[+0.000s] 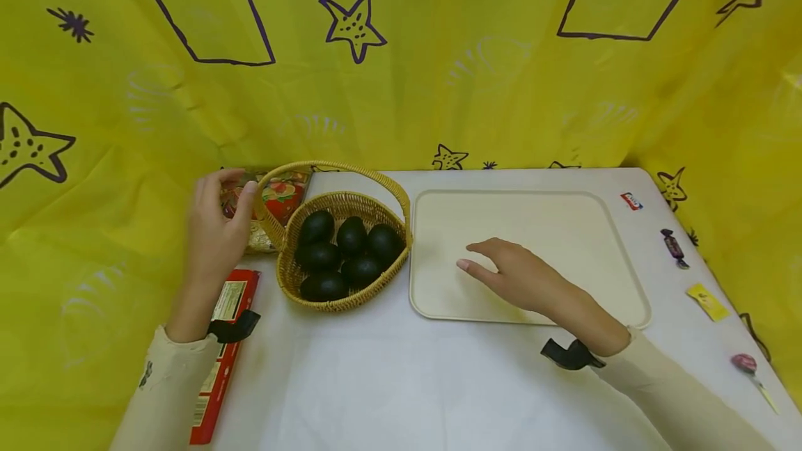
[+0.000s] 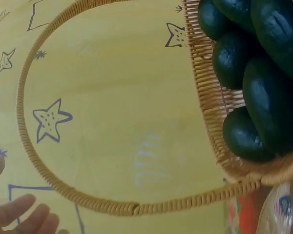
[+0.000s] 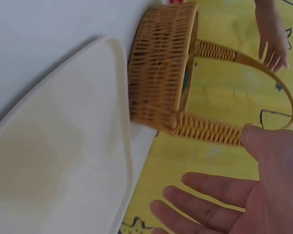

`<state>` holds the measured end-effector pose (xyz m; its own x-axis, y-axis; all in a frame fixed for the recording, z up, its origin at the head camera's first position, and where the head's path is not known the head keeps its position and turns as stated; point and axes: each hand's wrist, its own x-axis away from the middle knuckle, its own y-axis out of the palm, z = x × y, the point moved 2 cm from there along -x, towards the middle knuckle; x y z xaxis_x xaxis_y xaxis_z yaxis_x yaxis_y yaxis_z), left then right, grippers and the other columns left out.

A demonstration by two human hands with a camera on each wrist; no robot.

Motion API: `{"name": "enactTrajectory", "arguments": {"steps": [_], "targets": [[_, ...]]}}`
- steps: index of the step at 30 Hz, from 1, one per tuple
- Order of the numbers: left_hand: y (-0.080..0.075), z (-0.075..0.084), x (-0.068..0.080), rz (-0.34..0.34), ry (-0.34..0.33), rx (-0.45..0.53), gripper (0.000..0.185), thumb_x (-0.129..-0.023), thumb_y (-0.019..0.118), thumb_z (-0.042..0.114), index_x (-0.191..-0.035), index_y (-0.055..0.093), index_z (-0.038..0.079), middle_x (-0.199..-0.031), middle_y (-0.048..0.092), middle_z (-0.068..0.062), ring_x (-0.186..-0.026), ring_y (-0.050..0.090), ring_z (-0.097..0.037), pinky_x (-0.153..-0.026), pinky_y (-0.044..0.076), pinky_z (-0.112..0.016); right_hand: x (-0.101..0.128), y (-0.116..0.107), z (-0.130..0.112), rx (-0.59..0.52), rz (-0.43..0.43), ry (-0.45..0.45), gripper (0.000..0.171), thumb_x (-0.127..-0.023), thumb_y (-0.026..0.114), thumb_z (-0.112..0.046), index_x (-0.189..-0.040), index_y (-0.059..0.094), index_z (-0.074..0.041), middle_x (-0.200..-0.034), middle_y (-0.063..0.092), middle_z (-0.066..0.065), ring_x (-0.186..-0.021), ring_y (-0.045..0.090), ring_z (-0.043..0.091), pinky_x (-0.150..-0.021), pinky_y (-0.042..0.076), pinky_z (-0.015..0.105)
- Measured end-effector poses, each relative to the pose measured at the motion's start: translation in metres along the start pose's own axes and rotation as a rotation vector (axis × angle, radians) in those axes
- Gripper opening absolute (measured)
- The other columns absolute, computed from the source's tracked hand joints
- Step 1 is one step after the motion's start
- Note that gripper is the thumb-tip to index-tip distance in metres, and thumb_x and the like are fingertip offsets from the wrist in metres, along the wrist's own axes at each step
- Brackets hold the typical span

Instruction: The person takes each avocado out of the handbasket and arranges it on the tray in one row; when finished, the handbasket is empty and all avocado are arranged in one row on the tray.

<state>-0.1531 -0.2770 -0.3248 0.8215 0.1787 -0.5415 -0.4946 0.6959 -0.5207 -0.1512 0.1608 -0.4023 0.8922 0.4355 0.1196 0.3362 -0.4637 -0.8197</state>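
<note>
A wicker basket [image 1: 341, 303] with a tall arched handle holds several dark green avocados [image 2: 271, 102]. To its left, my left hand [image 1: 219, 225] hovers beside the handle with loosely bent fingers and nothing in them. Its fingertips [image 2: 39, 219] show at the lower left of the left wrist view, apart from the handle. Over the cream tray [image 1: 532, 204] is my right hand [image 1: 516, 270], thumb and fingers spread and holding nothing. In the right wrist view its relaxed fingers [image 3: 200, 204] extend beyond the tray's edge, and the thumb overlaps the basket handle.
Colourful food packages [image 1: 282, 193] lie behind the left hand. A long red box [image 1: 207, 395] runs under the left forearm. Along the table's right side lie a small red-and-blue wrapper [image 1: 631, 201], a purple wrapped candy [image 1: 674, 248], a yellow packet [image 1: 708, 301] and a lollipop [image 1: 745, 364].
</note>
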Motion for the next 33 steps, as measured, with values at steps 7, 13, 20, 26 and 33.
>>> {"name": "enactTrajectory", "arguments": {"steps": [7,13,20,26,33], "targets": [[0.01,-0.006,-0.009,-0.107,-0.135,0.004,0.048,-0.111,0.052,0.042,-0.134,0.059,0.0,-0.126,0.058,-0.015,-0.112,0.055,-0.018,-0.096,0.044,-0.026,-0.019,0.021,-0.03,-0.027,-0.007,-0.17,0.052,-0.108,0.06,-0.047,-0.14,0.066,-0.007,-0.135,0.07,0.011,-0.126,0.065,0.03,-0.109,0.05,0.052],[0.013,-0.005,-0.013,-0.109,-0.171,0.0,0.054,-0.11,0.052,0.048,-0.127,0.057,-0.003,-0.125,0.06,-0.019,-0.115,0.058,-0.033,-0.098,0.044,-0.047,-0.036,0.041,-0.056,-0.047,-0.008,-0.322,0.04,-0.108,0.062,-0.033,-0.134,0.07,-0.004,-0.132,0.071,0.009,-0.126,0.066,0.026,-0.109,0.051,0.047],[0.013,-0.006,-0.016,-0.132,-0.166,-0.044,0.056,-0.109,0.055,0.05,-0.121,0.058,-0.004,-0.121,0.06,-0.023,-0.112,0.06,-0.038,-0.095,0.045,-0.048,-0.056,0.056,-0.087,-0.037,-0.043,-0.431,0.041,-0.109,0.062,-0.033,-0.134,0.069,-0.002,-0.132,0.07,0.012,-0.118,0.068,0.026,-0.101,0.055,0.041],[0.009,-0.008,-0.02,-0.184,-0.167,-0.079,0.056,-0.108,0.054,0.051,-0.118,0.06,-0.004,-0.118,0.064,-0.022,-0.107,0.061,-0.038,-0.091,0.046,-0.049,-0.077,0.061,-0.109,0.02,-0.052,-0.444,0.044,-0.105,0.069,-0.027,-0.139,0.065,0.0,-0.132,0.067,0.015,-0.115,0.067,0.027,-0.096,0.056,0.037],[0.004,-0.005,-0.024,-0.217,-0.178,-0.114,0.057,-0.106,0.057,0.054,-0.111,0.063,-0.002,-0.11,0.066,-0.02,-0.098,0.059,-0.033,-0.082,0.044,-0.042,-0.1,0.072,-0.121,0.157,-0.131,-0.409,0.053,-0.104,0.072,-0.026,-0.149,0.057,-0.003,-0.142,0.06,0.015,-0.125,0.062,0.026,-0.103,0.054,0.035]]}}
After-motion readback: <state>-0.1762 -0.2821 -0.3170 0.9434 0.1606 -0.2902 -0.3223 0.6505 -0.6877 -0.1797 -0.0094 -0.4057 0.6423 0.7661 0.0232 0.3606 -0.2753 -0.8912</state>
